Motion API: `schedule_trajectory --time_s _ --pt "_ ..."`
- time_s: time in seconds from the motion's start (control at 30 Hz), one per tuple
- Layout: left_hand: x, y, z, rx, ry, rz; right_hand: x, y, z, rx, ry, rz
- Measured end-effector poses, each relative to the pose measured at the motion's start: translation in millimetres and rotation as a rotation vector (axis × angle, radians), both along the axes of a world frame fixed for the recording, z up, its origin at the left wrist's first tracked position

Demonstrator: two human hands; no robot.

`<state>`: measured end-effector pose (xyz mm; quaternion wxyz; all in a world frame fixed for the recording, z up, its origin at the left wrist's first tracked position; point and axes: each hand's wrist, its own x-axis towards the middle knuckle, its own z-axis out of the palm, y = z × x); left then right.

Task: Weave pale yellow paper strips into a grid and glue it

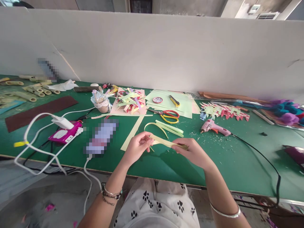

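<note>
A pale yellow paper strip [163,141] stretches between my two hands above the green table. My left hand [140,145] pinches its left end, and a thin curled strip [158,124] loops up beside those fingers. On the other end, my right hand [190,151] is closed with thumb and fingers. Just beyond my hands lie light green paper strips [171,128], and a wider cream strip [133,133] slants away to the left. Scissors [169,116] with red and yellow handles rest behind them.
A pink glue gun [217,127] lies right, its black cord trailing forward. Behind are a yellow cutter [174,100], a tape roll [157,100] and a heap of paper scraps [130,101]. Left are a phone [101,137], a magenta power strip [65,132] and looping white cables. A grey partition [152,50] stands behind.
</note>
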<state>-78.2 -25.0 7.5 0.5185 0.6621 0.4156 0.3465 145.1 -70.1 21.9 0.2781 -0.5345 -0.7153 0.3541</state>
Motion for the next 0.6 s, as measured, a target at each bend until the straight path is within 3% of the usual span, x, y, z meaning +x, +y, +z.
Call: schedule_trajectory --time_s 0.17,0.37,0.6 --pt "-1.4 2.4 -2.2 -0.042 -0.019 -0.076 -2.5 0.4 -2.9 0.001 0.047 -0.045" --pt "-5.3 5.0 -0.4 -0.032 0.039 0.029 -5.2 0.8 -10.5 -0.013 0.239 -0.087" --pt "-12.2 6.1 1.8 -0.038 0.079 0.053 -5.1 2.3 -13.5 0.072 0.311 0.079"
